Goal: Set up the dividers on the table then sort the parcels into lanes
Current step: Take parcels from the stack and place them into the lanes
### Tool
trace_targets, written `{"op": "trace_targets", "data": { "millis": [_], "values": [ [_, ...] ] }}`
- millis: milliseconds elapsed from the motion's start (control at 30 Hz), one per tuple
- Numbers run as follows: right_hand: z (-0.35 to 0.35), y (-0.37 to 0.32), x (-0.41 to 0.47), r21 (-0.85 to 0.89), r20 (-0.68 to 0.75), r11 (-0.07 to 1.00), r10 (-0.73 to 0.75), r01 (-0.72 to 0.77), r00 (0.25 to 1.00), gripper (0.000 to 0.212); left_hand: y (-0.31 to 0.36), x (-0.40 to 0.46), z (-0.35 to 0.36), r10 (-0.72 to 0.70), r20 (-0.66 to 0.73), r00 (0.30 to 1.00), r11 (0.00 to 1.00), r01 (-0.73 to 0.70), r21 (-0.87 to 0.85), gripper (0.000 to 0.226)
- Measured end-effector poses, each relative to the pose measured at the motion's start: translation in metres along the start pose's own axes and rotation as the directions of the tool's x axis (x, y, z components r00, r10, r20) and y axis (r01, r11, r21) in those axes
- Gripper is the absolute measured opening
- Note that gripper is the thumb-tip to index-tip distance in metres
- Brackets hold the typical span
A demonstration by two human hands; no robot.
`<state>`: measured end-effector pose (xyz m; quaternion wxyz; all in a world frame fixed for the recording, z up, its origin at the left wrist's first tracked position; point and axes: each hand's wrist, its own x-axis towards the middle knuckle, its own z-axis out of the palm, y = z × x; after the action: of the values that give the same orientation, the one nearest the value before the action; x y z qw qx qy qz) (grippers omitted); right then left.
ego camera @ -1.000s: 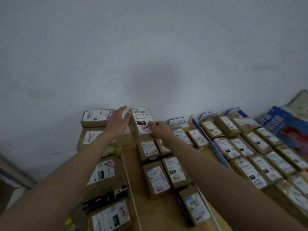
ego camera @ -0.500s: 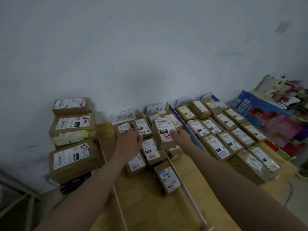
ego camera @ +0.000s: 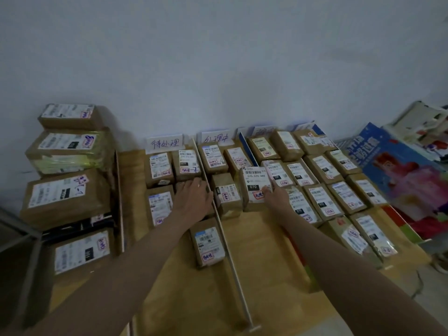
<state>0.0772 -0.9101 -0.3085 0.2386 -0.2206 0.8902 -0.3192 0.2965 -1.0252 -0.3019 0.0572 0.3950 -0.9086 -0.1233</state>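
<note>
Seen from a head camera looking down over a wooden surface (ego camera: 254,251) set against a pale wall (ego camera: 218,57). Nearest, two bare forearms reaching forward from the bottom corners. Between them, a thin white divider rod (ego camera: 228,241) running from the near edge away toward the wall, splitting two lanes. Just left of the rod, a small brown parcel with a white label (ego camera: 208,246) lying flat. Farther on, left hand (ego camera: 194,200) palm down with fingers extended and relaxed, resting on parcels in the left lane, gripping nothing. Right of the rod, right hand (ego camera: 276,197) pinching the lower right corner of a parcel labelled 070 (ego camera: 254,187), held tilted up in the second lane beside another brown parcel (ego camera: 226,195). To the far right, rows of labelled parcels (ego camera: 322,180) packed closely together. At the far left, a stack of larger parcels (ego camera: 68,161) beyond a wooden divider board (ego camera: 120,202). At the back, against the wall, two handwritten lane cards (ego camera: 164,143), and a blue divider (ego camera: 247,151) standing on edge. Off the right edge, a colourful printed box (ego camera: 400,170).
</note>
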Motion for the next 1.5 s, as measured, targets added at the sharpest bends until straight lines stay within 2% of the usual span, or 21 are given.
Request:
{"op": "trace_targets", "data": {
  "millis": [200, 400, 567, 733, 1000, 1133, 1267, 1400, 1500],
  "values": [
    [-0.006, 0.037, 0.049, -0.066, 0.025, 0.998, 0.008, -0.006, 1.0, 0.043, 0.043, 0.025, 0.04, -0.06, 0.023, 0.998, 0.998, 0.06, 0.012, 0.05],
    [0.002, 0.061, 0.093, -0.071, 0.114, 0.997, 0.019, -0.011, 0.993, 0.041, 0.064, 0.044, 0.069, -0.071, -0.009, 0.997, 0.997, 0.071, 0.007, 0.043],
    [0.015, 0.062, 0.116, -0.105, 0.193, 0.994, 0.054, -0.034, 0.98, 0.039, 0.059, 0.066, 0.082, -0.116, 0.007, 0.993, 0.993, 0.116, -0.001, 0.053],
    [0.037, 0.065, 0.144, -0.108, 0.244, 0.994, 0.047, -0.021, 0.969, 0.042, 0.047, 0.081, 0.096, -0.164, 0.038, 0.986, 0.986, 0.163, 0.033, 0.049],
    [0.057, 0.067, 0.163, -0.292, 0.277, 0.956, 0.047, 0.038, 0.96, 0.041, 0.03, 0.082, 0.112, -0.212, 0.039, 0.977, 0.976, 0.209, 0.056, 0.047],
    [0.058, 0.068, 0.161, -0.328, 0.291, 0.943, 0.05, 0.05, 0.955, 0.037, 0.03, 0.077, 0.11, -0.207, 0.04, 0.978, 0.976, 0.203, 0.083, 0.064],
    [0.046, 0.059, 0.154, -0.295, 0.306, 0.951, -0.001, 0.096, 0.952, 0.035, 0.031, 0.072, 0.101, -0.199, 0.029, 0.98, 0.974, 0.194, 0.113, 0.049],
    [0.028, 0.04, 0.14, -0.28, 0.237, 0.933, -0.162, 0.227, 0.958, 0.039, 0.032, 0.076, 0.078, -0.206, 0.026, 0.978, 0.971, 0.202, 0.13, 0.046],
    [0.011, 0.022, 0.122, -0.377, 0.127, 0.839, -0.373, 0.392, 0.919, 0.041, 0.034, 0.075, 0.054, -0.21, -0.012, 0.978, 0.969, 0.21, 0.133, 0.047]
  ]
}}
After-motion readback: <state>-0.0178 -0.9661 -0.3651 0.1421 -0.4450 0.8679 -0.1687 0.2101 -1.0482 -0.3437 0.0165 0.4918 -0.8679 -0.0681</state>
